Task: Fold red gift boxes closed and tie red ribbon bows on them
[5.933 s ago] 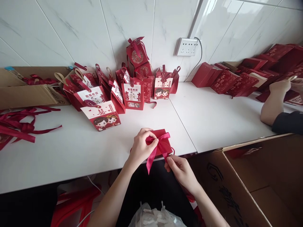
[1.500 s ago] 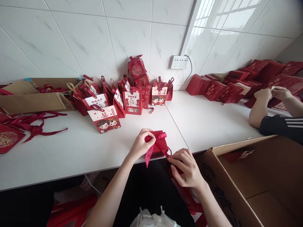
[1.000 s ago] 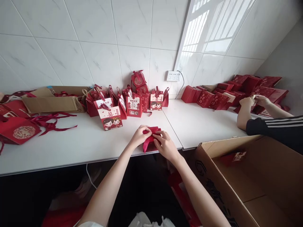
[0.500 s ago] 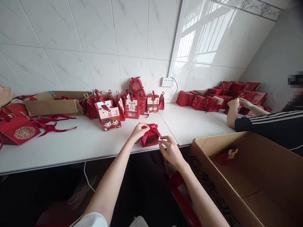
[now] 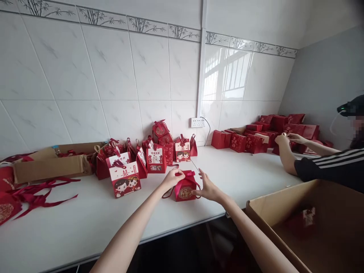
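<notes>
A small red gift box [image 5: 185, 194] with a gold emblem stands on the white table in front of me. Around its top is a pinkish-red ribbon [image 5: 190, 174], tied in a bow. My left hand [image 5: 173, 179] pinches the ribbon at the upper left of the box. At the box's right side is my right hand [image 5: 209, 188], fingers spread, the thumb at the box's edge. Dark cords loop out on both sides of the box. Just behind stand several finished-looking boxes, including a white-and-red cartoon-couple box [image 5: 127, 181].
An open cardboard carton [image 5: 281, 201] at the right holds a red box. A person's hands [image 5: 287, 140] work by a pile of red boxes [image 5: 246, 142]. A low cardboard tray [image 5: 51, 168] and loose ribbons [image 5: 42, 197] lie left. A power strip [image 5: 197, 122] is on the wall.
The box has turned from a face with a dark window to one with a gold emblem. My right hand's fingers have spread wider. The camera view has tilted up.
</notes>
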The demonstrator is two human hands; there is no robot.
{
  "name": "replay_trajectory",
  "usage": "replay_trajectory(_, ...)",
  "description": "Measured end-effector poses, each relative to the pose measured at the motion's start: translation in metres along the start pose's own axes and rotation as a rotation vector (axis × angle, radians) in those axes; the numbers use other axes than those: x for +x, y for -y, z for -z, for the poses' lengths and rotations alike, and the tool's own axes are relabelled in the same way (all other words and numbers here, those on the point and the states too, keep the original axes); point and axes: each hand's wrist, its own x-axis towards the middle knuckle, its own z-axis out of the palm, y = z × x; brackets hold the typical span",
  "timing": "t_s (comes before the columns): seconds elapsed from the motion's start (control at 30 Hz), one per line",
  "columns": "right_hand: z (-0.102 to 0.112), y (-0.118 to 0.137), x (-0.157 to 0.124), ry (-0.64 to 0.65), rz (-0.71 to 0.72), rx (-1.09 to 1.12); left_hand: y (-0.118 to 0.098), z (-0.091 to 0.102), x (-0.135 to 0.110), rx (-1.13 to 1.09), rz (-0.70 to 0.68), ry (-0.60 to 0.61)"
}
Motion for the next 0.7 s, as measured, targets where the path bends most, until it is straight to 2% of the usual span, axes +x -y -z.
replay_trajectory(0.13, -0.004, -0.013, 0.038, 0.192, 0.042, 0.113, 0.014, 0.004, 0.020, -0.025, -0.006, 0.016)
replay_trajectory(0.27, -0.009, -0.024, 0.073, 0.296, 0.058, 0.225, 0.029, 0.007, 0.039, -0.094, 0.017, -0.060)
replay_trajectory(0.37, -0.019, -0.034, 0.100, 0.251, 0.114, 0.326, 0.042, 0.010, 0.053, -0.152, 0.019, -0.164)
replay_trajectory(0.43, -0.026, -0.039, 0.112, 0.193, 0.142, 0.377, 0.052, 0.009, 0.059, -0.187, 0.019, -0.275)
replay_trajectory(0.57, -0.034, -0.045, 0.117, 0.066, 0.247, 0.340, 0.075, 0.000, 0.055, -0.249, 0.028, -0.514)
replay_trajectory(0.63, -0.034, -0.046, 0.112, 0.011, 0.343, 0.322, 0.082, -0.006, 0.048, -0.279, 0.031, -0.545)
replay_trajectory(0.7, -0.032, -0.047, 0.107, -0.010, 0.403, 0.328, 0.084, -0.011, 0.043, -0.305, 0.019, -0.527)
